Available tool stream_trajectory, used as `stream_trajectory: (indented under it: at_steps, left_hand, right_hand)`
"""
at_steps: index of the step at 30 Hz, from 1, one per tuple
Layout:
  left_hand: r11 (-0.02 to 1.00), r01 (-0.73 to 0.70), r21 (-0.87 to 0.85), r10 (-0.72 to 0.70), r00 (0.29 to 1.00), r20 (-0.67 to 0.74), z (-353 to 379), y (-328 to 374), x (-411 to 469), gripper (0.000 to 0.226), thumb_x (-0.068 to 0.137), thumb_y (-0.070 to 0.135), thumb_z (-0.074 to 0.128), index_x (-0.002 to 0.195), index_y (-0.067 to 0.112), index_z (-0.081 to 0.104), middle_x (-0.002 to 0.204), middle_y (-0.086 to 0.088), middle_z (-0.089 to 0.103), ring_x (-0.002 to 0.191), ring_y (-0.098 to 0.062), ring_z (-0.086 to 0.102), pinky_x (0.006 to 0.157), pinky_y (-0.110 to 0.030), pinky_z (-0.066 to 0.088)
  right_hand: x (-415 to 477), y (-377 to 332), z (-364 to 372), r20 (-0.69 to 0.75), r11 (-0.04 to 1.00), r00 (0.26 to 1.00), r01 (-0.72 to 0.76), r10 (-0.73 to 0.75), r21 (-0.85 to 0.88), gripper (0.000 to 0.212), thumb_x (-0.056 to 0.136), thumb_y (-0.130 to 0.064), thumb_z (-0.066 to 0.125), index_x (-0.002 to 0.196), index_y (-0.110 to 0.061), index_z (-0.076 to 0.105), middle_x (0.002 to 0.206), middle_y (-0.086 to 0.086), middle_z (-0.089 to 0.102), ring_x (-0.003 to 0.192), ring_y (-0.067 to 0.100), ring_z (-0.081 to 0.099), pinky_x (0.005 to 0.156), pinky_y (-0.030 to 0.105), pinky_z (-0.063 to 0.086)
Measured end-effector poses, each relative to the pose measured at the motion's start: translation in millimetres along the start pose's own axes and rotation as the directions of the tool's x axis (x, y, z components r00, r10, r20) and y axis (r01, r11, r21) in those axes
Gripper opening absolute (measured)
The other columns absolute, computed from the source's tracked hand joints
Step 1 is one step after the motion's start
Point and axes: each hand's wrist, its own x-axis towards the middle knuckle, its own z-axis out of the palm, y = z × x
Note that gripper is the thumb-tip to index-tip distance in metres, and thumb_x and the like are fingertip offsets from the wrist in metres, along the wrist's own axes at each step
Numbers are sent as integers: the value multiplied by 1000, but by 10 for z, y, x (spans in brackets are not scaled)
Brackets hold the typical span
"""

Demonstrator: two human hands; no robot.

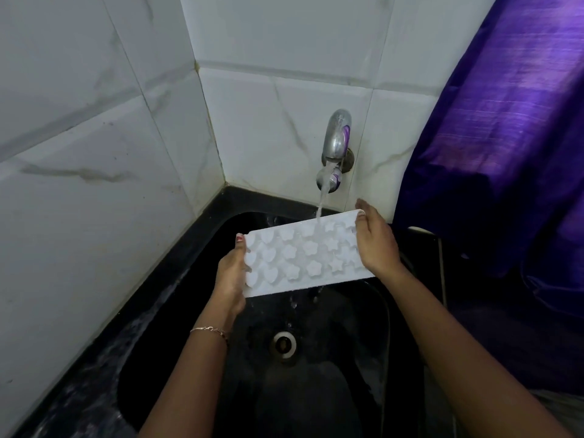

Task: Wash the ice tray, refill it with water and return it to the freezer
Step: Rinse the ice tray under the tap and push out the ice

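Both hands were wrapped round the short ends of the white ice tray (303,257): the left hand (230,273) gripped the near-left end, the right hand (376,241) clamped the far-right end. A thin bracelet (210,330) sat on the left wrist. The tray was held up in the air over the black sink (331,390), tilted, with its right end closer to the wall. Rows of heart, flower and star shapes covered its face; honestly couldn't tell how much water sat in them.

The water stream (320,203) from the chrome tap (336,143) hit the tray's right half, and drips fell off the near edge into the basin. The drain (285,344) showed below the tray. The black worktop (94,358) left of the sink looked wet. Marbled white tiles (94,153) formed the corner behind, and a purple cloth (505,137) hung on the right, just beside the right hand.
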Motion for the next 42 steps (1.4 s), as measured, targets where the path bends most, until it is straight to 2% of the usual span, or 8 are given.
stream_trajectory:
  at_steps: [5,9,14,19,24,33,38,42]
  left_hand:
    - [1000,-3,-10,2,995,-100,31,-117,-41,42,98,51,41,86,15,59,83,-5,62,71,-18,62,57,-29,50]
    - [996,68,-53,-73,992,-101,60,-207,-19,46,101,47,38,105,10,64,94,-9,69,79,-23,66,59,-30,52]
    - [995,95,-16,-96,990,-102,149,-235,24,38,103,36,36,104,9,63,88,-8,67,72,-19,63,60,-27,50]
    - [996,84,-10,-85,995,-57,160,-190,43,38,104,33,33,94,15,65,106,-16,70,93,-27,67,90,-42,52]
    - [999,-23,37,27,996,-87,96,-95,9,34,104,34,36,92,19,63,92,-5,69,83,-20,67,70,-30,52]
    - [994,93,66,-89,994,-57,-244,-110,174,33,103,35,40,94,15,64,93,-8,68,78,-23,65,64,-31,52]
    - [962,271,20,-271,962,25,-387,-245,176,36,103,32,40,90,10,65,77,-8,71,69,-22,67,58,-32,51]
    - [917,397,28,-398,915,70,-562,-331,135,29,102,15,39,82,5,56,49,-6,65,41,-15,64,38,-22,50]
  right_hand:
    - [-33,-42,46,158,878,954,297,-256,-374,62,102,-42,28,154,-10,17,161,6,15,148,19,14,120,33,11]
    - [-260,-117,324,228,727,956,288,-184,-623,87,92,-64,6,153,-3,9,161,15,8,150,26,3,122,42,3]
    - [-491,-324,655,393,695,883,451,-256,-560,83,93,-58,8,153,-2,1,161,16,-4,149,26,-7,119,39,-5]
    - [-589,-405,843,495,546,725,687,-478,-479,66,97,-39,19,153,-3,18,161,14,12,150,23,6,121,36,2]
    - [-483,-254,632,536,486,658,753,-529,-444,67,99,-55,20,155,-18,15,162,5,11,150,17,8,121,36,10]
    - [-409,293,81,406,660,828,556,-387,-505,74,92,-72,15,154,-32,12,163,-6,7,149,11,5,116,39,27]
    - [-583,425,13,288,875,909,384,-302,-293,77,87,-74,26,153,-34,18,161,-19,5,141,4,30,105,31,33]
    - [-685,527,-59,328,896,878,415,-348,-161,83,83,-76,38,152,-33,22,159,-25,1,139,1,30,103,28,26]
